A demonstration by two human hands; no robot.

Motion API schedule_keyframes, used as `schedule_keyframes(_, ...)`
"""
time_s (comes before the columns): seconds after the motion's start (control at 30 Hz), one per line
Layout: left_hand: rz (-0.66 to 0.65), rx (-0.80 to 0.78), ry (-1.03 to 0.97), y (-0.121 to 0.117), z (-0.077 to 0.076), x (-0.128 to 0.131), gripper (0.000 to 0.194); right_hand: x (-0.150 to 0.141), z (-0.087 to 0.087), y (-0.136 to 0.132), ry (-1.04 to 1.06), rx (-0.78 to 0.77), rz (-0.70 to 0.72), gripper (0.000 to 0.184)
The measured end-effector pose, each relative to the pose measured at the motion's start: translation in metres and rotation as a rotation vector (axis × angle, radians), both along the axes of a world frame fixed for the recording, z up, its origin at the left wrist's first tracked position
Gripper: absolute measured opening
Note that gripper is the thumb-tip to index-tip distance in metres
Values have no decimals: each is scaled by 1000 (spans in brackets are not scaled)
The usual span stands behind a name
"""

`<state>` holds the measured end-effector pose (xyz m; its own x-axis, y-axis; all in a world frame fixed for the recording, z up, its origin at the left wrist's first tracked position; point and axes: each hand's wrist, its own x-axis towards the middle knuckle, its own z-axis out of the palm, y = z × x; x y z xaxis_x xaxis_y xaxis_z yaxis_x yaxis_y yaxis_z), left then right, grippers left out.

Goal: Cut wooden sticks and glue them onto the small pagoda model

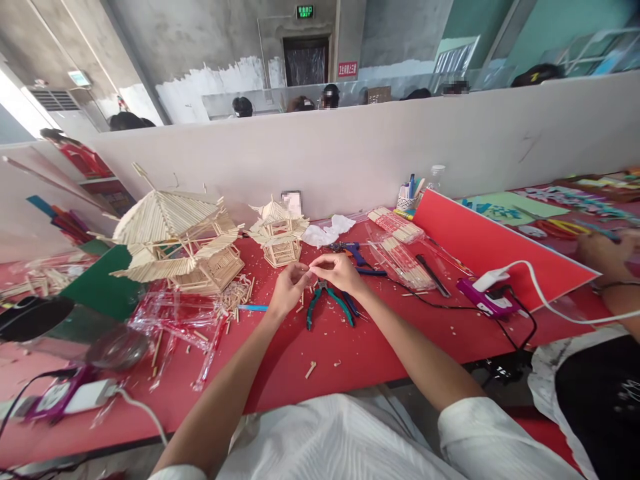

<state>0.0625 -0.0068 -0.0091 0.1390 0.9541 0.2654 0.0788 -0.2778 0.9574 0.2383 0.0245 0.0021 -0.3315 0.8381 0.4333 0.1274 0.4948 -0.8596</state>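
Observation:
My left hand (287, 288) and my right hand (338, 271) meet above the red table (390, 340), fingers pinched together. Between the fingertips is a small thin wooden stick piece (309, 270), barely visible. Teal-handled pliers (327, 303) lie on the table just under my hands. A small wooden-stick pavilion (279, 237) stands behind them, and a large stick pavilion (177, 243) stands to the left. Short stick offcuts (311, 369) are scattered on the red surface.
A purple glue gun (487, 303) with white cable lies at the right. Packets of sticks (403, 250), clear wrappers (175, 320), a pen cup (409, 197) and a white partition (400, 140) sit behind. Another person's arm (613, 267) works at the right. A second purple tool (60, 397) lies front left.

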Motion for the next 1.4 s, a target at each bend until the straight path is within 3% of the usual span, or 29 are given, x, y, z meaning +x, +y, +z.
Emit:
schedule_keyframes(0.17, 46, 57, -23, 3, 2, -5, 38, -5, -5, 1, -23, 26, -31, 18)
schedule_keyframes(0.4, 58, 64, 221, 20, -6, -29, 29, -13, -18, 5, -88, 27, -11, 18)
schedule_keyframes(0.63, 135, 105, 611, 28, -14, -45, 13, -17, -23, -1, -535, 120, -28, 9)
schedule_keyframes(0.77, 170, 122, 685, 25, -12, -43, 12, -22, -28, -1, -637, 215, -27, 9)
schedule_keyframes(0.87, 177, 128, 692, 24, -12, -42, 10, -19, -23, 1, -678, 279, -60, 10)
schedule_keyframes(1.0, 143, 115, 642, 25, -15, -42, 10, 3, -4, 0, -793, 272, -227, 21)
schedule_keyframes(1.1, 131, 93, 574, 26, -18, -41, 13, 28, 5, -3, -996, 164, -374, 53)
schedule_keyframes(1.23, 121, 97, 515, 28, -21, -40, 16, 53, 6, -8, -1208, -64, -327, 87)
schedule_keyframes(1.4, 113, 117, 447, 26, -20, -38, 17, 49, 10, -14, -1252, -210, -314, 87)
